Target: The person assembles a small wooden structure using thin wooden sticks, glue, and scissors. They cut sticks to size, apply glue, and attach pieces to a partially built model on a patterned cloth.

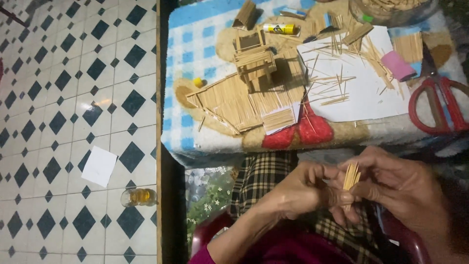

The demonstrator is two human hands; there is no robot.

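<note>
1. Two hands, left hand (305,188) and right hand (395,188), pinch one small bundle of thin wooden sticks (351,177) together, below the table (205,142).
2. The sticks look light, stiff and brittle; a hold near mid-length seems safest.
3. The stick model (244,83) stands on the table above.

Small toothpick bundle (351,177) between both hands (305,190), seemingly pinched

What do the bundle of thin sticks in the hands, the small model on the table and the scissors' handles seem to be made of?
Bundle of sticks, held between left hand and right hand: probably bare wood or bamboo, pale tan, matte, splinter-thin.
Small model: seemingly the same sticks laid side by side, unpainted.
Scissors' handles: likely plastic, smooth uniform red.
</note>
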